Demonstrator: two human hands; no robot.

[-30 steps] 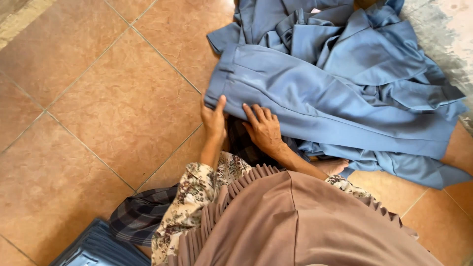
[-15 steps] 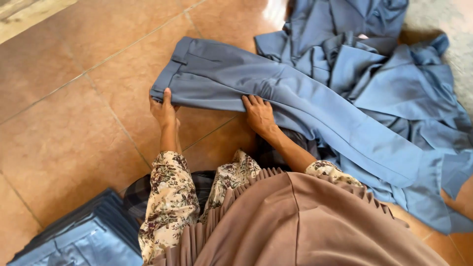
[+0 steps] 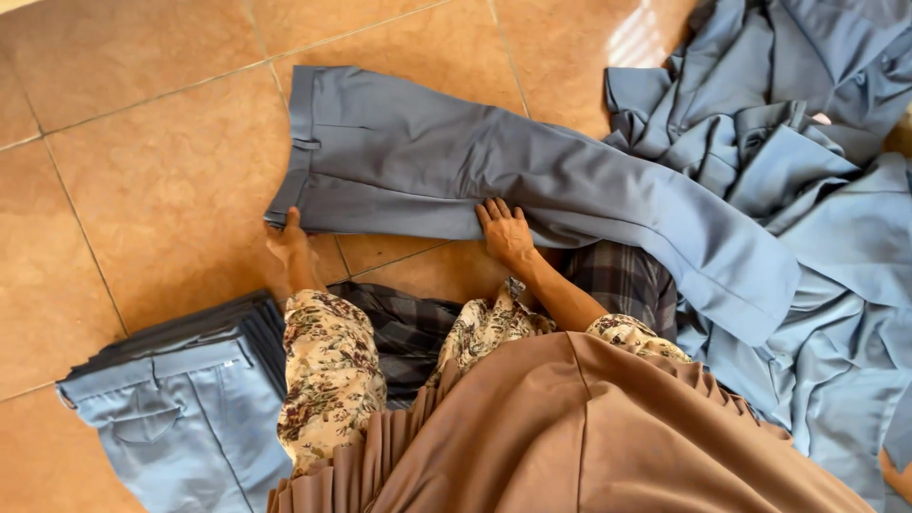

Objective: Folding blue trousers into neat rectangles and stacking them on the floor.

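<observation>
A pair of blue-grey trousers [image 3: 494, 161] lies spread on the tiled floor, waistband to the left, legs running right. My left hand [image 3: 288, 245] pinches the near corner of the waistband. My right hand [image 3: 505, 233] rests flat, fingers apart, on the near edge of the trousers at mid-thigh. Both arms wear floral sleeves, and a brown pleated cloth covers my body below.
A neat stack of folded blue trousers [image 3: 185, 399] sits at lower left. A loose heap of blue garments [image 3: 798, 180] fills the right side. A dark checked cloth [image 3: 408, 328] lies under my arms. Terracotta floor tiles [image 3: 142, 180] surround everything.
The trousers have been pulled out of the heap and drawn left, now lying flatter and straighter. My left hand moved left with the waistband; the folded stack has come into fuller view.
</observation>
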